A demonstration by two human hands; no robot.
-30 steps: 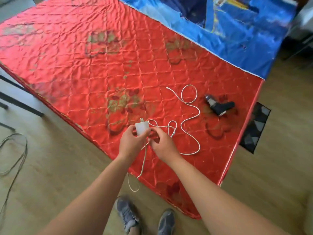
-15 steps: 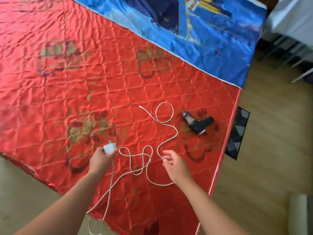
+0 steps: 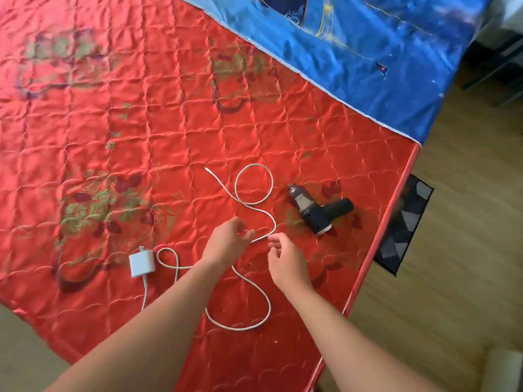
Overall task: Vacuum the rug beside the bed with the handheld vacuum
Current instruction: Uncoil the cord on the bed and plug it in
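Note:
The black handheld vacuum [image 3: 319, 212] lies on its side on the red quilted bed cover [image 3: 158, 131], near the bed's right edge. A dark patterned rug [image 3: 404, 224] sits on the floor right beside that edge, partly hidden by the bed. A white charger adapter [image 3: 142, 264] lies on the cover, its white cable [image 3: 254, 176] looping across toward the vacuum. My left hand [image 3: 226, 244] hovers over the middle of the cable with fingers loosely curled. My right hand [image 3: 285, 258] is just right of it, fingers apart, a short way left of the vacuum.
A blue blanket [image 3: 382, 66] covers the far end of the bed. Wooden floor [image 3: 467, 250] runs along the right side. Dark furniture legs [image 3: 498, 66] stand at the top right, and a pale object [image 3: 506, 369] is at the bottom right corner.
My left hand has let go of the adapter, which now lies on the cover, and has moved right over the cable. My right hand has moved closer to the vacuum.

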